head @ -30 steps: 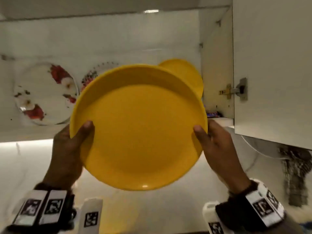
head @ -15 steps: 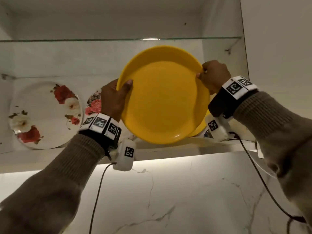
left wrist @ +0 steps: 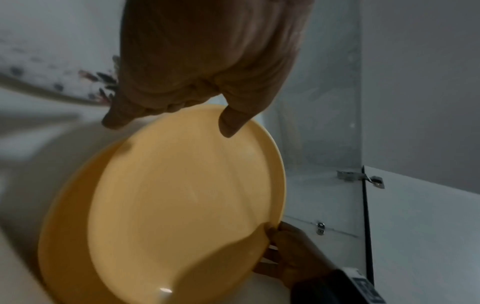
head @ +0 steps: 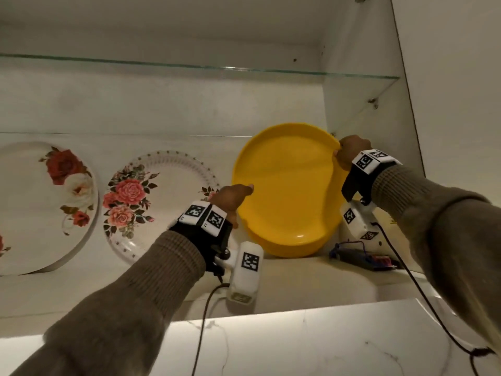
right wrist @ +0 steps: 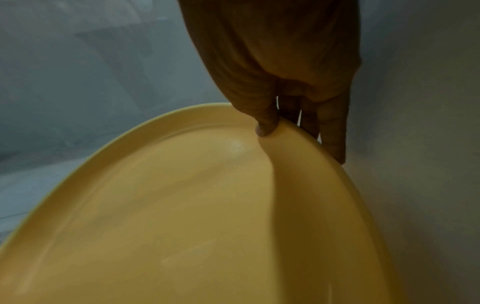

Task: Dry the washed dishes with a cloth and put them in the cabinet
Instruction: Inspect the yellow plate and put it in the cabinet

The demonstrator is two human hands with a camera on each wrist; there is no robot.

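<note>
A yellow plate [head: 287,196] stands on edge on the cabinet shelf [head: 298,278], leaning towards the back wall at the right end. My left hand [head: 233,198] grips its left rim, thumb on the front face [left wrist: 228,125] and fingers behind. My right hand [head: 349,151] pinches the upper right rim, thumb in front [right wrist: 265,125] and fingers behind the plate [right wrist: 182,205]. The plate [left wrist: 182,201] fills the left wrist view, with the right hand [left wrist: 288,253] at its far rim. No cloth is in view.
Two flowered white plates [head: 160,204] [head: 46,207] lean on the back wall to the left. A glass shelf [head: 189,66] runs above. A small dark device [head: 363,257] with wires lies on the shelf to the right, near the cabinet side wall [head: 363,109].
Both hands have carried the yellow plate up and back into the cabinet; it now stands on the shelf against the back, right of the flowered plates.
</note>
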